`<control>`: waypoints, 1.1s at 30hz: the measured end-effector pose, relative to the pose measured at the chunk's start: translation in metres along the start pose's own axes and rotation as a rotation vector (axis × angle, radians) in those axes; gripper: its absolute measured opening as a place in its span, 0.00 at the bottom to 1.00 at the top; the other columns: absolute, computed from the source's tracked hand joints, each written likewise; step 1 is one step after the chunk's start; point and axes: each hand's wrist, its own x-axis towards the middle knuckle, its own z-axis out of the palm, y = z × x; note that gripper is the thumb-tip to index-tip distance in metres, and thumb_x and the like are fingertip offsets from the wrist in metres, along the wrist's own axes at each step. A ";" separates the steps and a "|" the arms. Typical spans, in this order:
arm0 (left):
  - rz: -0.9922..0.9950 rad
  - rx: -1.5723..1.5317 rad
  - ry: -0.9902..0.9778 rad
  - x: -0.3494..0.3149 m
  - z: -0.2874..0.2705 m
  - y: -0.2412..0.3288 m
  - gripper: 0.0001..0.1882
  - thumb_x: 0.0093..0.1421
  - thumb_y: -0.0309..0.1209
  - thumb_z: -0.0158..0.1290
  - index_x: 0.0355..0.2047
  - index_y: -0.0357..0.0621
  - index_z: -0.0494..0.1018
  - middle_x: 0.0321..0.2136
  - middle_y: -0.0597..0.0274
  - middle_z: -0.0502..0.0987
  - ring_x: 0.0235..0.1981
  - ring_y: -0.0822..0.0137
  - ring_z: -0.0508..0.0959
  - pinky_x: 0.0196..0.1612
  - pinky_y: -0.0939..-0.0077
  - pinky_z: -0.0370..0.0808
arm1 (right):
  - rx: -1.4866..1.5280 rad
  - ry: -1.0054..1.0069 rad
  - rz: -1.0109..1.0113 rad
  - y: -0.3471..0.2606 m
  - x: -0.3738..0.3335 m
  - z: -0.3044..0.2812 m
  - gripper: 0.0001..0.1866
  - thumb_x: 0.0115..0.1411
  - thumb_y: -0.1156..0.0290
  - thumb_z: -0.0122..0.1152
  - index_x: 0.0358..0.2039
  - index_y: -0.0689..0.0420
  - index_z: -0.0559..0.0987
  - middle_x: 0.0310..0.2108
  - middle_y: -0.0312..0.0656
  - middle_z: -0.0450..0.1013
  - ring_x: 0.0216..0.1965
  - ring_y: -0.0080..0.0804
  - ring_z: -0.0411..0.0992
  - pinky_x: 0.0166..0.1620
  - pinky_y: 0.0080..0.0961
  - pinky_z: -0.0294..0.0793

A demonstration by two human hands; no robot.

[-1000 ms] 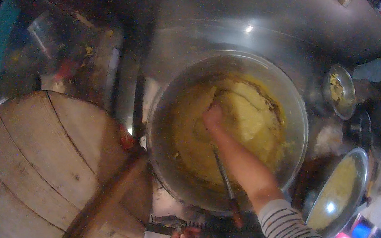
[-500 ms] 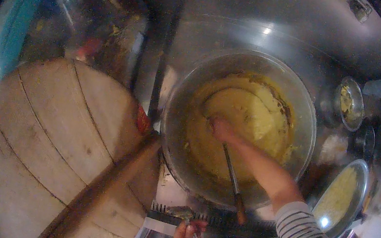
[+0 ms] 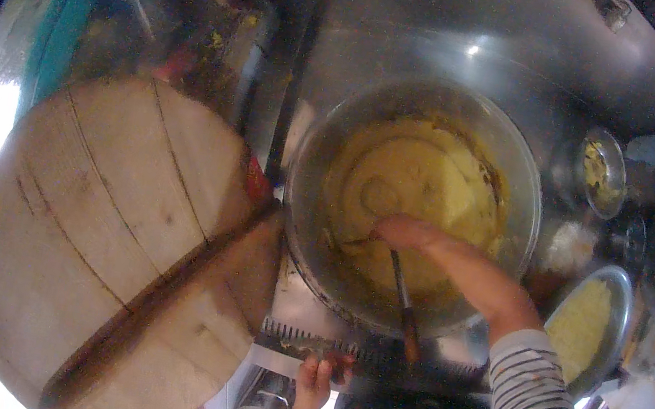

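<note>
A large round metal pot [image 3: 530, 180] holds a thick yellow mixture [image 3: 465, 187]. My right hand [image 3: 398, 230] is low in the pot at the mixture's surface, its fingers curled downward and partly hidden. Beside those fingers a thin dark edge shows, too blurred to name. A metal rod with a wooden handle [image 3: 408, 331] slants from just below that hand over the pot's near rim; I cannot tell whether the hand grips it. My left hand [image 3: 314, 379] is near the counter's front edge, fingers bent closed around or against a small greyish object [image 3: 308, 344] that I cannot make out.
A big round wooden board [image 3: 83, 193], cracked and crossed by a thick wooden bar [image 3: 151, 309], fills the left side. To the right stand a small metal bowl [image 3: 621, 176] and an oval metal tray [image 3: 622, 320] of yellow food. A slotted strip [image 3: 398, 357] runs along the near edge.
My right hand has moved nearer to me within the pot, leaving a ring-shaped mark in the mixture. The view has shifted slightly. My left hand stays near the front edge.
</note>
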 end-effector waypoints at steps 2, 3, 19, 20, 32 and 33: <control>-0.080 0.034 -0.030 -0.002 -0.009 -0.011 0.18 0.62 0.41 0.36 0.28 0.40 0.69 0.19 0.64 0.71 0.17 0.77 0.68 0.19 0.84 0.63 | 0.106 0.030 -0.004 -0.004 -0.024 -0.001 0.15 0.47 0.76 0.48 0.38 0.53 0.72 0.30 0.48 0.71 0.36 0.47 0.69 0.36 0.38 0.69; -0.097 0.056 0.004 -0.003 -0.010 -0.009 0.17 0.62 0.40 0.37 0.27 0.40 0.68 0.18 0.64 0.71 0.16 0.77 0.68 0.19 0.84 0.63 | 0.164 0.081 0.016 0.001 -0.032 0.006 0.15 0.47 0.76 0.48 0.38 0.53 0.72 0.30 0.47 0.71 0.36 0.47 0.69 0.36 0.38 0.69; 0.347 1.223 0.033 0.088 0.097 0.020 0.25 0.48 0.21 0.41 0.50 0.33 0.57 0.34 0.43 0.69 0.29 0.48 0.73 0.31 0.62 0.72 | 1.407 1.030 0.362 -0.125 -0.150 -0.002 0.10 0.54 0.75 0.49 0.36 0.54 0.61 0.17 0.33 0.62 0.14 0.22 0.61 0.13 0.19 0.58; 0.298 1.244 0.021 0.090 0.110 0.024 0.25 0.49 0.22 0.42 0.50 0.32 0.56 0.33 0.43 0.69 0.29 0.48 0.74 0.31 0.61 0.72 | 1.437 1.087 0.369 -0.125 -0.150 0.000 0.09 0.54 0.76 0.48 0.34 0.54 0.60 0.16 0.33 0.61 0.13 0.21 0.61 0.12 0.20 0.58; 0.217 1.242 -0.060 0.111 0.140 0.018 0.17 0.48 0.24 0.46 0.39 0.33 0.61 0.31 0.43 0.69 0.30 0.47 0.74 0.31 0.60 0.73 | 1.460 1.310 0.641 -0.110 -0.151 0.005 0.16 0.52 0.78 0.46 0.42 0.54 0.60 0.17 0.35 0.61 0.14 0.23 0.60 0.13 0.20 0.56; 0.255 1.238 -0.042 0.113 0.140 0.016 0.17 0.48 0.24 0.47 0.39 0.33 0.61 0.31 0.43 0.69 0.30 0.47 0.74 0.31 0.60 0.73 | 1.468 1.265 0.650 -0.106 -0.152 0.004 0.21 0.52 0.80 0.45 0.48 0.55 0.58 0.18 0.36 0.62 0.14 0.23 0.61 0.13 0.21 0.58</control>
